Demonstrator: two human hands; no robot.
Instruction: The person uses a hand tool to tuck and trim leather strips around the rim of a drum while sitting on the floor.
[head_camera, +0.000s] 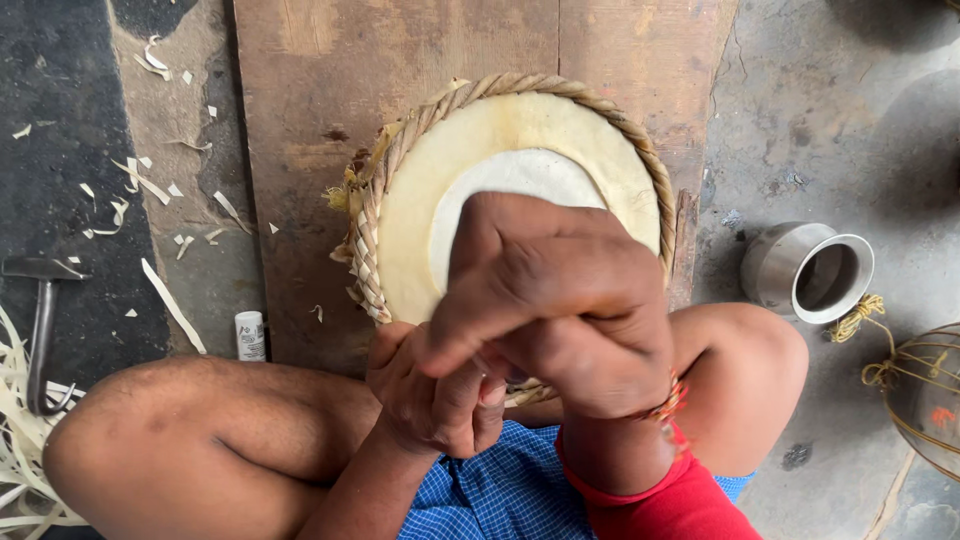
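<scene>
A round drum head (520, 140) of pale hide, with a lighter inner circle and a braided straw-coloured rim (372, 210), rests on a brown wooden board (330, 90) between my knees. My right hand (555, 300) is curled into a fist over the near edge of the drum head, hiding that part of it. My left hand (430, 395) sits just below and to the left, its fingers closed around the near rim of the drum. What the fingers pinch is hidden.
A steel cup (808, 272) lies on its side on the grey floor at right, beside yellow cord (870, 330). A small white tube (250, 336) stands by the board. A hammer (42, 320) and pale strip shavings (20, 440) lie at left.
</scene>
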